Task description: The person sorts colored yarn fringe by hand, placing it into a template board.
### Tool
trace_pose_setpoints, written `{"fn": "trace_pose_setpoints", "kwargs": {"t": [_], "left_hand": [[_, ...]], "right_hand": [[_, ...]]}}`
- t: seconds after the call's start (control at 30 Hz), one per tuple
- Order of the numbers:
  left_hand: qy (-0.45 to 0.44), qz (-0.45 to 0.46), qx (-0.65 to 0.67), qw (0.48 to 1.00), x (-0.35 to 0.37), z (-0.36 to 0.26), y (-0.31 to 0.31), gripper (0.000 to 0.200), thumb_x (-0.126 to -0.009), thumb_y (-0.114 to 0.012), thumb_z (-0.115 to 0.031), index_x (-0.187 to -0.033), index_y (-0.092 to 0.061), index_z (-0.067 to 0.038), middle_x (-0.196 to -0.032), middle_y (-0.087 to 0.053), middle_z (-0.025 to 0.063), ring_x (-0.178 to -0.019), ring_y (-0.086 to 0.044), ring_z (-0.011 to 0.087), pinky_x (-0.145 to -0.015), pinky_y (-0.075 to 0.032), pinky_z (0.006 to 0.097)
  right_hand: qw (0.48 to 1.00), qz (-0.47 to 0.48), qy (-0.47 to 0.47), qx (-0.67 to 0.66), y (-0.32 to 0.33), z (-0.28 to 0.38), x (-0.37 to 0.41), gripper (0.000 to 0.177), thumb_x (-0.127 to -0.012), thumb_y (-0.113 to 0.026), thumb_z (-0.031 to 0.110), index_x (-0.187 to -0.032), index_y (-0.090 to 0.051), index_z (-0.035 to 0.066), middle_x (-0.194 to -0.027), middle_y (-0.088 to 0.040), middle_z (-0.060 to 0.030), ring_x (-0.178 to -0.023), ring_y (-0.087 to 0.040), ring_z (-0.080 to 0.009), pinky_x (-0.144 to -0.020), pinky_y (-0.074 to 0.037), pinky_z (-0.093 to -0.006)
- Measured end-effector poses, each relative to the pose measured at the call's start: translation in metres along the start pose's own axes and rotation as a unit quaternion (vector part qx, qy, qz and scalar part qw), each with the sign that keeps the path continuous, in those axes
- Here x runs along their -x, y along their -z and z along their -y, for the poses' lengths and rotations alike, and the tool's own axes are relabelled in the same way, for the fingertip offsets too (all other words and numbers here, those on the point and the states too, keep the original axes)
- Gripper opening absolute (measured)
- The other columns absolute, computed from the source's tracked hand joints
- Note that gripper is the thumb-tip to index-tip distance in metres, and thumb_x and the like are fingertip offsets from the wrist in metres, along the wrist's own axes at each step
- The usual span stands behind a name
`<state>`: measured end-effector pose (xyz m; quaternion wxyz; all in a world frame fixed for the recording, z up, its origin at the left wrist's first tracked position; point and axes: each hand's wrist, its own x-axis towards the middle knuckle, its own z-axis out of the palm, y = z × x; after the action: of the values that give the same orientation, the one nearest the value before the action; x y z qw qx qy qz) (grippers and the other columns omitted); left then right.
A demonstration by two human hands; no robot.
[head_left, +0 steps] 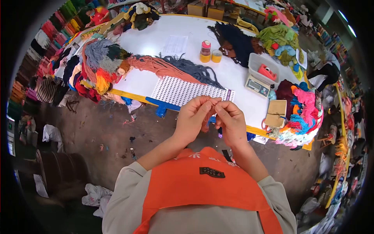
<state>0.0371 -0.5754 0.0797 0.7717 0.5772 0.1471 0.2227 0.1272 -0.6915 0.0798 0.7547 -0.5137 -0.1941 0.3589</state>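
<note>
My left hand (194,117) and my right hand (231,119) are close together in front of my chest, at the near edge of the table. Thumb and forefinger are pinched on both, their tips almost touching. A salmon-coloured strand of yarn (205,125) hangs down between them, its upper part hidden by the fingers. Just beyond lies a white sheet with rows of dark dots (171,90), edged in blue at the front. Across its far side stretch bundles of salmon yarn (161,68) and dark grey-blue yarn (194,69).
Mixed yarn heaps (102,58) crowd the table's left, with more yarn (306,113) at the right. A digital scale (257,86) carries a clear plastic bin (255,62). A cardboard box (277,111) sits near the right edge. Two thread cones (205,52) stand mid-table. A person (329,68) is at right.
</note>
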Motion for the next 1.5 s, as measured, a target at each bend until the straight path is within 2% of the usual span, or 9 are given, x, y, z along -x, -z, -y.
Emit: {"fn": "trace_pose_setpoints", "kwargs": {"t": [0.13, 0.23, 0.47, 0.6, 0.73, 0.93, 1.17, 1.33, 1.5], "left_hand": [[0.018, -0.007, 0.201, 0.979, -0.013, -0.009, 0.03, 0.022, -0.102, -0.047, -0.013, -0.107, -0.062, 0.002, -0.113, -0.067, 0.0125, -0.089, -0.064, 0.0121, -0.079, -0.053, 0.026], [0.039, 0.016, 0.236, 0.971, -0.023, -0.008, 0.051, 0.023, -0.102, -0.047, -0.012, -0.107, -0.062, 0.005, -0.116, -0.065, 0.0158, -0.102, -0.063, 0.017, -0.089, -0.052, 0.0299], [0.068, 0.026, 0.214, 0.974, -0.051, -0.004, 0.061, 0.024, -0.101, -0.049, -0.012, -0.111, -0.06, 0.007, -0.122, -0.061, 0.0173, -0.1, -0.064, 0.0202, -0.087, -0.054, 0.0336], [0.027, 0.009, 0.251, 0.967, -0.076, -0.005, 0.06, 0.032, -0.104, -0.043, -0.016, -0.119, -0.057, 0.008, -0.118, -0.062, 0.0163, -0.105, -0.063, 0.0215, -0.096, -0.052, 0.0354], [0.042, 0.026, 0.262, 0.964, -0.095, -0.012, 0.056, 0.038, -0.105, -0.038, -0.021, -0.121, -0.056, 0.009, -0.121, -0.061, 0.0179, -0.109, -0.062, 0.0217, -0.1, -0.049, 0.0368], [0.072, 0.067, 0.244, 0.965, -0.117, -0.009, 0.047, 0.041, -0.105, -0.04, -0.021, -0.13, -0.05, 0.011, -0.125, -0.058, 0.0171, -0.113, -0.06, 0.0195, -0.099, -0.048, 0.0304], [0.075, 0.091, 0.247, 0.962, -0.147, -0.016, 0.064, 0.04, -0.105, -0.039, -0.022, -0.124, -0.055, 0.009, -0.125, -0.06, 0.0182, -0.104, -0.065, 0.0212, -0.089, -0.055, 0.036], [0.066, 0.092, 0.204, 0.972, -0.16, -0.033, 0.096, 0.03, -0.102, -0.051, -0.019, -0.115, -0.06, 0.006, -0.116, -0.063, 0.0137, -0.103, -0.064, 0.019, -0.089, -0.055, 0.0324], [0.063, 0.115, 0.2, 0.971, -0.179, -0.026, 0.143, 0.027, -0.1, -0.054, -0.019, -0.112, -0.063, 0.004, -0.118, -0.064, 0.0138, -0.101, -0.064, 0.0196, -0.09, -0.054, 0.0334]], "right_hand": [[0.999, -0.004, -0.016, -0.05, -0.026, -0.013, -0.019, 0.011, -0.096, -0.062, 0.016, -0.097, -0.063, 0.005, -0.072, -0.059, 0.0017, -0.055, -0.049, -0.0035, -0.048, -0.041, -0.0187], [0.999, -0.006, -0.029, -0.038, -0.034, -0.017, -0.032, 0.01, -0.095, -0.062, 0.015, -0.099, -0.063, 0.006, -0.073, -0.06, 0.0017, -0.055, -0.049, -0.0033, -0.048, -0.041, -0.0185], [0.993, 0.016, -0.015, 0.116, -0.034, -0.018, -0.07, 0.014, -0.093, -0.064, 0.012, -0.105, -0.064, 0.005, -0.074, -0.059, 0.0023, -0.057, -0.049, -0.0022, -0.05, -0.041, -0.0178], [0.995, 0.045, -0.047, -0.079, -0.021, -0.009, -0.102, 0.012, -0.099, -0.056, 0.017, -0.098, -0.057, 0.005, -0.086, -0.065, -0.0025, -0.057, -0.05, -0.0047, -0.051, -0.044, -0.0193], [0.993, 0.057, -0.066, -0.082, -0.007, -0.003, -0.127, 0.012, -0.098, -0.057, 0.018, -0.1, -0.058, 0.006, -0.081, -0.064, -0.0024, -0.056, -0.048, -0.0052, -0.05, -0.041, -0.0201], [0.993, 0.057, 0.009, 0.106, 0.003, 0.0, -0.139, 0.008, -0.09, -0.068, 0.011, -0.094, -0.064, 0.005, -0.079, -0.061, 0.0017, -0.064, -0.053, -0.0043, -0.054, -0.044, -0.0202], [0.996, -0.003, 0.035, 0.086, -0.017, 0.005, -0.151, 0.01, -0.095, -0.061, 0.016, -0.095, -0.062, 0.006, -0.08, -0.06, 0.0016, -0.061, -0.049, -0.0039, -0.053, -0.042, -0.0196], [0.999, -0.024, 0.017, -0.029, -0.051, -0.003, -0.165, 0.011, -0.099, -0.053, 0.018, -0.099, -0.055, 0.007, -0.079, -0.058, 0.0006, -0.055, -0.041, -0.0036, -0.051, -0.04, -0.0203], [0.996, -0.069, 0.024, -0.052, -0.083, -0.019, -0.183, 0.009, -0.099, -0.053, 0.014, -0.099, -0.055, 0.005, -0.081, -0.06, -0.0013, -0.057, -0.045, -0.0042, -0.052, -0.042, -0.0197]]}}
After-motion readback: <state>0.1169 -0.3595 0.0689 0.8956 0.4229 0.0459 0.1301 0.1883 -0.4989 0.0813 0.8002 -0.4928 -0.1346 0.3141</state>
